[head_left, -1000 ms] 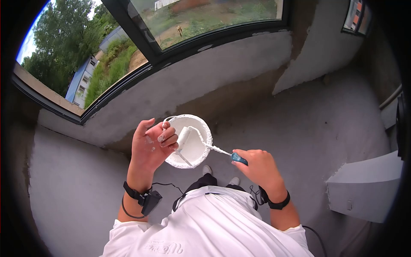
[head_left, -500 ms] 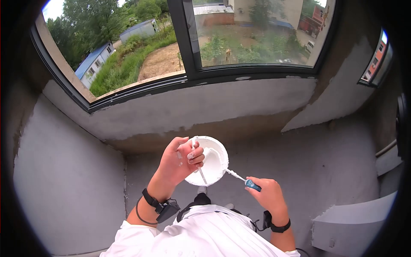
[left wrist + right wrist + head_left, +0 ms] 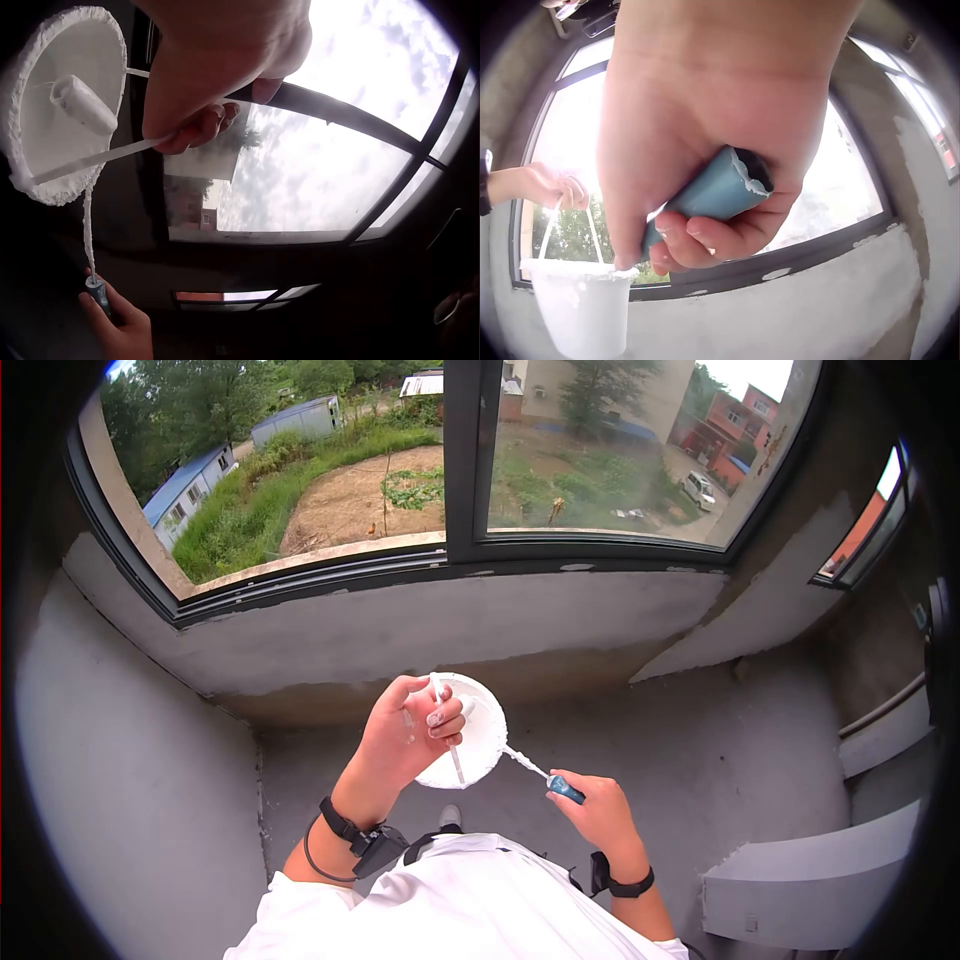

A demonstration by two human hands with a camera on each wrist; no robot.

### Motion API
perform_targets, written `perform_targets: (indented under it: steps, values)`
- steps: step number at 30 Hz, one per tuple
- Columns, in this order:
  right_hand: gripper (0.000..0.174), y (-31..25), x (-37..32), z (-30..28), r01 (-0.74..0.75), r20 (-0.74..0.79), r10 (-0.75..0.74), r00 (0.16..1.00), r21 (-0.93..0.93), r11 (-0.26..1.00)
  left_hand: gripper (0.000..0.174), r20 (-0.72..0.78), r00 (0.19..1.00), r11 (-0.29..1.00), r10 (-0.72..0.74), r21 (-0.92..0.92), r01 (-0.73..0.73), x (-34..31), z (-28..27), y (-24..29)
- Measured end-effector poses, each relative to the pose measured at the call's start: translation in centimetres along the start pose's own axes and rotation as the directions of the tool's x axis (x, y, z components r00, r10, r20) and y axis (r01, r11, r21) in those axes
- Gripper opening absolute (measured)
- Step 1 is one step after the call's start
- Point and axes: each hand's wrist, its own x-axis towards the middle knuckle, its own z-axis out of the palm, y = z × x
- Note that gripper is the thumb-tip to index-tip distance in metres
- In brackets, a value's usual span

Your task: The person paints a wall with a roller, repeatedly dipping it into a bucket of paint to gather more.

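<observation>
My left hand [image 3: 408,728] grips the thin white bail [image 3: 105,157] of a white bucket [image 3: 581,315], which hangs below the fingers. White smears mark that palm. My right hand [image 3: 600,812] holds the blue handle [image 3: 712,191] of a paint roller, fingers curled round it. The roller's frame [image 3: 88,225] is caked in white and passes over the bucket's crusted rim. Inside the bucket, the white roller sleeve [image 3: 86,105] shows in the left wrist view; the left hand partly covers the bucket's inside in the head view.
Ahead is a wide dark-framed window [image 3: 465,470] above a wall [image 3: 440,620] with grey coating and a bare brown strip below. A grey boxed ledge [image 3: 800,890] stands on the right. The grey floor [image 3: 640,730] runs under the bucket. A black camera [image 3: 380,850] is strapped to the left wrist.
The head view has levelled and tilted up, showing more window. In it, the bucket and both hands sit lower than at first, then shift slightly left. Both grips stay the same.
</observation>
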Motion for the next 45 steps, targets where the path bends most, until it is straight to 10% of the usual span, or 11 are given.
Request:
perform_targets:
  steps: [3, 8, 12, 14, 17, 45]
  values:
    - [0.033, -0.5, 0.9, 0.3, 0.000, 0.018, 0.005, 1.000, -0.261, 0.965, 0.027, -0.028, 0.999, 1.000, -0.023, 0.013, 0.024, 0.3, -0.2, 0.8]
    - [0.032, -2.0, 1.3, 1.2, -0.100, 0.029, 0.102, 0.994, -0.049, 0.994, 0.029, -0.011, 1.000, 1.000, 0.003, 0.021, -0.003, 0.4, -0.9, 2.3]
    - [0.033, -2.4, 1.5, 1.4, -0.053, 0.003, 0.055, 0.998, -0.251, 0.967, 0.030, -0.016, 0.999, 0.999, -0.036, 0.012, 0.036, 0.6, -1.1, 2.5]
    - [0.033, -3.1, 1.3, 1.3, -0.111, -0.022, 0.111, 0.994, 0.007, 0.994, 0.030, 0.051, 0.999, 1.000, -0.019, 0.008, 0.018, 0.7, -1.4, 2.7]
    - [0.032, -3.2, 1.2, 1.1, -0.084, -0.009, 0.084, 0.996, -0.257, 0.963, 0.030, 0.036, 0.999, 1.000, -0.011, 0.003, 0.011, 0.5, -0.8, 2.9]
    - [0.028, 1.5, -4.9, -1.0, -0.079, -0.011, 0.078, 0.997, -0.133, 0.988, 0.035, -0.019, 0.999, 0.998, -0.050, 0.043, 0.051, 0.3, 2.5, -3.5]
